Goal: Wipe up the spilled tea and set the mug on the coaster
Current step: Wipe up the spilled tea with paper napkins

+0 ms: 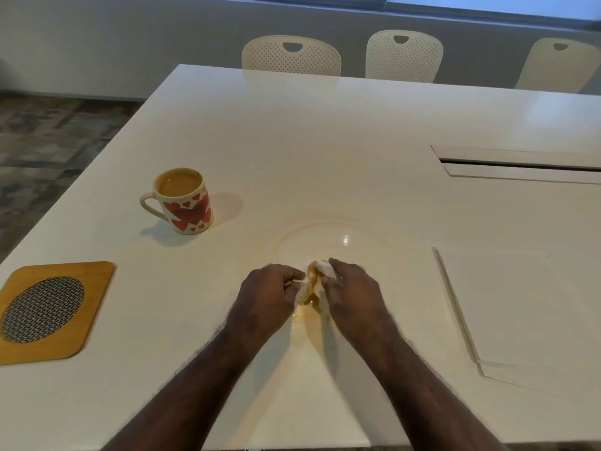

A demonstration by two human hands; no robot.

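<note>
A white mug with red hearts (pixel 185 205), full of milky tea, stands upright on the table, left of centre, handle to the left. The wooden coaster with an oval metal mesh (pixel 52 310) lies at the near left edge, apart from the mug. A crumpled white tissue (pixel 314 277), stained brown, is pinched between my left hand (pixel 270 294) and my right hand (pixel 353 291) on the table. A faint ring of tea smear (pixel 312 227) curves beyond the hands, and a small wet patch (pixel 307 317) sits just below the tissue.
The white table (pixel 325 141) has a recessed cable hatch (pixel 520 166) at the right and a flap seam (pixel 455 307) near right. Three perforated white chairs (pixel 291 56) stand along the far edge. Patterned floor shows at the left.
</note>
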